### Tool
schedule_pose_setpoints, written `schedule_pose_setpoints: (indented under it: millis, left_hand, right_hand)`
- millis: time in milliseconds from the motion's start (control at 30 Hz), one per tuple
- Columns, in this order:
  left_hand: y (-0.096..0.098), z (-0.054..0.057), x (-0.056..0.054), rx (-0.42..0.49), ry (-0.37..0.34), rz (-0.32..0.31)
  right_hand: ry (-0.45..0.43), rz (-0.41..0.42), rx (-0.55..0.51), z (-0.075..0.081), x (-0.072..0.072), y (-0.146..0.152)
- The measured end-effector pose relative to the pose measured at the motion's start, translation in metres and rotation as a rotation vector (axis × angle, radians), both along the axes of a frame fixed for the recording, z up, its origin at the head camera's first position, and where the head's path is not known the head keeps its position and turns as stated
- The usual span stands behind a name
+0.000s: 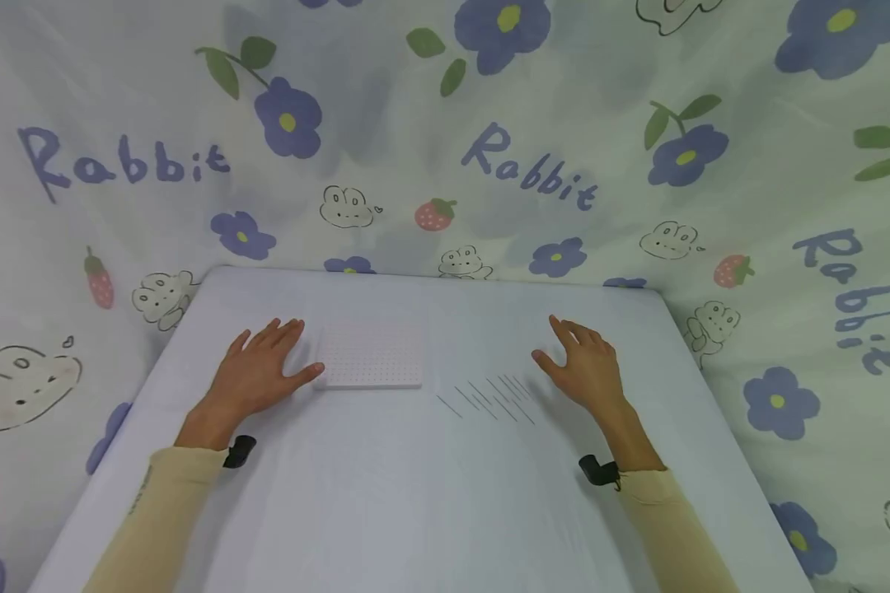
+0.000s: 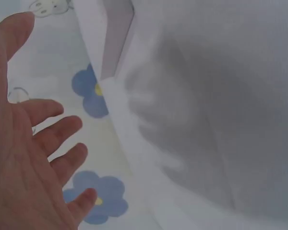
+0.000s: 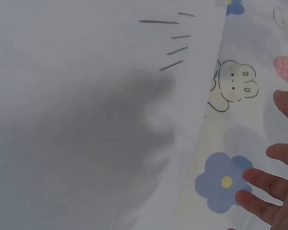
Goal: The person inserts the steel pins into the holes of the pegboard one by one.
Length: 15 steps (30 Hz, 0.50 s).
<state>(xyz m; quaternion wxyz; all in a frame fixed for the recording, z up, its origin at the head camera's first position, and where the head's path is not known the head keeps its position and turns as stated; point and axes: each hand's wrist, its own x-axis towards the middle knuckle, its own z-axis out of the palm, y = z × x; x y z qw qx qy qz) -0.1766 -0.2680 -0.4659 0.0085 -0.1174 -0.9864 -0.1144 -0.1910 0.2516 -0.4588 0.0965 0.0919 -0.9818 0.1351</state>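
Observation:
A white board [image 1: 371, 356] with rows of small holes lies on the white table left of the middle. My left hand [image 1: 255, 371] hovers at its left side, fingers spread and thumb stretched toward the board's edge, holding nothing. To the right of the board, several thin dark sticks [image 1: 489, 399] lie in slanted, roughly parallel rows. Beyond them my right hand [image 1: 584, 362] is held over the table with loose, spread fingers and nothing in it. The left wrist view shows one side of the board [image 2: 116, 40]; a few of the sticks [image 3: 175, 52] show in the right wrist view.
The white tabletop [image 1: 386, 494] carries soft shadows under both hands. Its back edge meets a curtain [image 1: 386, 148] printed with flowers, rabbits and lettering, which also hangs along both sides. A small black device [image 1: 599, 470] sits at each wrist.

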Motion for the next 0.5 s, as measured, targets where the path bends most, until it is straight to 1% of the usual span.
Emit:
schedule_pose_setpoints:
  millis: [200,367,500]
  left_hand:
    - [0.006,-0.006,-0.002,-0.017,-0.052,-0.009]
    - [0.011,-0.009,-0.004,-0.025,-0.066,-0.016]
    - [0.016,-0.012,-0.004,-0.021,-0.080,-0.024]
  right_hand:
    - [-0.075,-0.001,0.027,-0.007,0.000,-0.008]
    - [-0.105,0.021,0.001,-0.014,0.003,-0.012]
    - [-0.151,0.023,-0.001,-0.022,0.006,-0.013]
